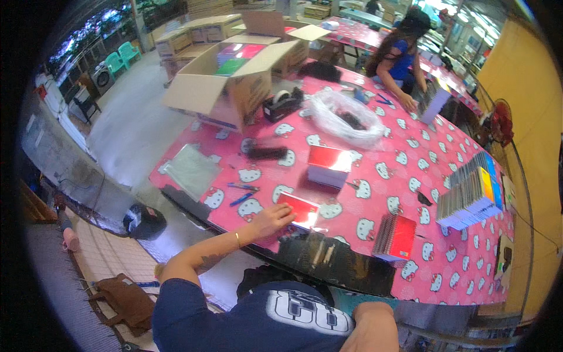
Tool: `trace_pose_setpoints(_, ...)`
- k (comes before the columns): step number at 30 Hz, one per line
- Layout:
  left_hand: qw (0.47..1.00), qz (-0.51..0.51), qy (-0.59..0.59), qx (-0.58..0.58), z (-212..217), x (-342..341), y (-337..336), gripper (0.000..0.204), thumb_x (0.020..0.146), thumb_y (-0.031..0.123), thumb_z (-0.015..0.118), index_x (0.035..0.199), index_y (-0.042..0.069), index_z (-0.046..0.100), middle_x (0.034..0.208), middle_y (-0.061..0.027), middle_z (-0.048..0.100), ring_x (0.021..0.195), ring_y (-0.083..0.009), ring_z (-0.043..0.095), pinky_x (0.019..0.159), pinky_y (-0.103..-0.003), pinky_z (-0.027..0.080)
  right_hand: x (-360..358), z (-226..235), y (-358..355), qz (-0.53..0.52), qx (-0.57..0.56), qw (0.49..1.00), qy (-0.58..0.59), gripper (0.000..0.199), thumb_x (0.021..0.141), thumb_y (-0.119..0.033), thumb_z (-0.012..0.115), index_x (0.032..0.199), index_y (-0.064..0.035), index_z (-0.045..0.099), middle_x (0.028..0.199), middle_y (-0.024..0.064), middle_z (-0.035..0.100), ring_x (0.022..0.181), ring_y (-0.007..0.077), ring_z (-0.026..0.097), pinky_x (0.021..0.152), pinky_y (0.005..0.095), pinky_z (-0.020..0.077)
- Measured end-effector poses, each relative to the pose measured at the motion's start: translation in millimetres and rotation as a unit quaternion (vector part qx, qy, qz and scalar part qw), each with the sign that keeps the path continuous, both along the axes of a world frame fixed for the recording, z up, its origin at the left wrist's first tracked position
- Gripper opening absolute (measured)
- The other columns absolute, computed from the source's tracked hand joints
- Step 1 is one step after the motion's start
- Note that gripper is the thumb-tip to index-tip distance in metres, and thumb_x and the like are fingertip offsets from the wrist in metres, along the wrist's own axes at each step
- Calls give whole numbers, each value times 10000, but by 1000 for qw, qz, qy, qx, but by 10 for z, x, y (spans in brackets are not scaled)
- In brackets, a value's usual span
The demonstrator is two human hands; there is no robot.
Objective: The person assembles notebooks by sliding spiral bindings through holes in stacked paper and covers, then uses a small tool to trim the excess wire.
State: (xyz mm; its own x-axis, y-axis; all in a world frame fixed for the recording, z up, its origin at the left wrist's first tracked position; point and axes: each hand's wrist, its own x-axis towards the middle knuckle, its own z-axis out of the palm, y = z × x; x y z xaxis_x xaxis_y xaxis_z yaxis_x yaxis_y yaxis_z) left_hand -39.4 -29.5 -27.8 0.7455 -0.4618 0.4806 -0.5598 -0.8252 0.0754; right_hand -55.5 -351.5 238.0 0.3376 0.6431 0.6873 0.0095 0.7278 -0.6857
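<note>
Left hand [272, 220] stretched out flat, fingers spread and pressing on the near edge of a red notebook [299, 210], clamped on nothing; pinning it to the table [410, 176] rather than lifting it, likely because of the glossy sleeve around it, which catches the light. Right hand out of sight: only the bare arm at the lower edge, so grip impossible to tell. Notebook lying flat near the table's front edge, just ahead of a dark, shiny strip with pens [324, 253] on it. Farther in, a stack [329, 166] of red notebooks squared up within reach, seemingly as a supply. To the right, a spiral notebook [396, 236] lying alone, and a long row of books [469, 196] stood on edge, packed tight so as to stay upright. Two blue pens [242, 193] loose just left of the hand. Clear sleeves [190, 170] piled flat near the left edge. At the back, an open carton [231, 82], a tape dispenser [282, 104] and a clear bag [346, 117]. Another person [402, 58] at the far end, busy with a separate stack.
</note>
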Motion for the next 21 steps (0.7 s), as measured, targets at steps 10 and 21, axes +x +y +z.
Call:
trace_pose_setpoints(10,999,-39,-11,-5,35,5,38,423,882,186,564,1282,53,596,1242,-136,613,1145,-330,617,953,-436,525,529,-2062,854,-422,-449,772,-157,753,753,-211,833,1402,-39,493,1417,198,512,1325,370,481,1113,454,372)
trace_pose_setpoints(21,938,-105,300,-135,414,510,367,257,926,277,639,1087,100,731,971,-141,680,967,-343,641,840,-438,509,475,-2521,874,-383,-367,816,230,862,836,-168,790,1545,-81,307,1524,150,404,1383,284,424,1135,419,354)
